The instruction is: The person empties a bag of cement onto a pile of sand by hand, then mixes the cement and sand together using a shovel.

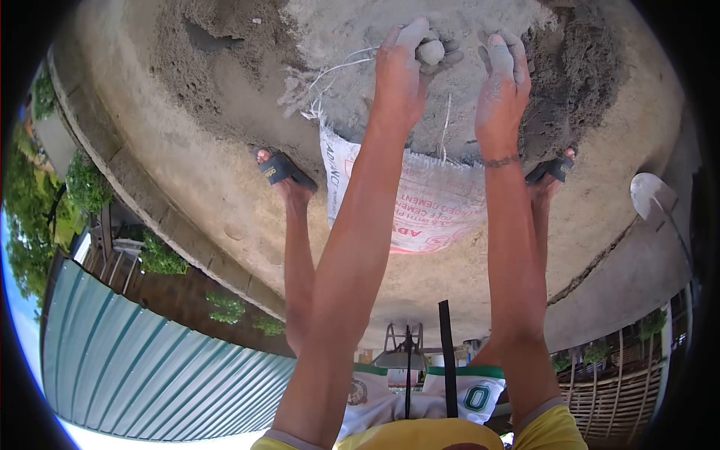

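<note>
My left hand (409,64), coated in grey dust, is closed around a rounded grey lump (430,52), with its fingers curled beneath. To its right, my right hand (502,90) is also dusty, its fingers loosely bent and a little apart, with nothing visible in them. Both hands are above grey cement powder (345,30). A torn white cement bag (435,199) with red print lies below them between my feet, its frayed upper edge trailing loose threads (341,69) and its mouth by the powder.
Dark damp sand (225,67) surrounds the powder, with more on the right (574,75). My sandalled feet (285,171) stand on either side of the bag. A shovel (654,199) lies on the concrete at right. A concrete curb (150,195) borders the left side.
</note>
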`<action>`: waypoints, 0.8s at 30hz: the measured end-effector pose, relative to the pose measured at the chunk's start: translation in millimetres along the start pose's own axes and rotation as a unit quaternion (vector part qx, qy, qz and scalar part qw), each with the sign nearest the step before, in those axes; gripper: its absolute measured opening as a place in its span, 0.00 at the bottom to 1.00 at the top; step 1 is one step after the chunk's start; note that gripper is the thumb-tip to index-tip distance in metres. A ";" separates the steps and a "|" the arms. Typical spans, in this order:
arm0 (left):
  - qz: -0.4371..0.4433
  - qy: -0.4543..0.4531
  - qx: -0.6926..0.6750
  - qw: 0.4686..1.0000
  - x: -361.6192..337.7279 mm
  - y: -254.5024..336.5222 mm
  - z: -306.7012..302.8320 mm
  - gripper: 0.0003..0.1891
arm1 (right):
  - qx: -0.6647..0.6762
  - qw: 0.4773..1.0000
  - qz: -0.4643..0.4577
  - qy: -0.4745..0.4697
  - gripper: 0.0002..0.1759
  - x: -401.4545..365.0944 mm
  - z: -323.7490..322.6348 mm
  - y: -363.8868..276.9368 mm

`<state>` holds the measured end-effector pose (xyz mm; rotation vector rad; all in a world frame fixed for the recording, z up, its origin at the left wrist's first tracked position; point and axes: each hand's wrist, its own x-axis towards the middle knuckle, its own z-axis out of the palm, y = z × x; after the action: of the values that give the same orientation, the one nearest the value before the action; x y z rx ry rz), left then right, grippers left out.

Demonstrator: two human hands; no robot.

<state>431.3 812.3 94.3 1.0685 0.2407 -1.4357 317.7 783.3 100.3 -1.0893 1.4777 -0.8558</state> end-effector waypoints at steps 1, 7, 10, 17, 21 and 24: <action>0.045 0.006 0.061 0.997 -2.2 -1.3 0.9 0.15 | 0.021 0.999 0.032 -0.006 0.18 1.2 -1.6 2.1; 0.204 -0.032 0.452 0.868 -35.9 -13.4 32.0 0.24 | 0.353 0.901 0.230 -0.101 0.20 5.3 -1.0 6.6; 0.287 -0.037 0.569 0.770 -75.2 -4.2 44.4 0.25 | 0.490 0.818 0.281 -0.109 0.19 -4.0 -0.1 22.7; 0.236 0.067 0.603 0.759 -10.4 42.0 -34.8 0.20 | 0.548 0.751 0.340 -0.144 0.17 2.6 -9.2 46.2; 0.354 0.092 0.724 0.585 67.5 56.7 -96.2 0.27 | 0.367 0.849 0.356 -0.129 0.16 1.1 -6.5 30.6; 0.291 0.115 0.792 0.524 84.7 60.8 -102.6 0.27 | 0.382 0.843 0.365 -0.096 0.16 2.8 -5.0 27.4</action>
<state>547.3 814.7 5.2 2.4347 -1.4661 -0.5143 307.6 789.5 74.8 0.0202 1.0701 -0.6444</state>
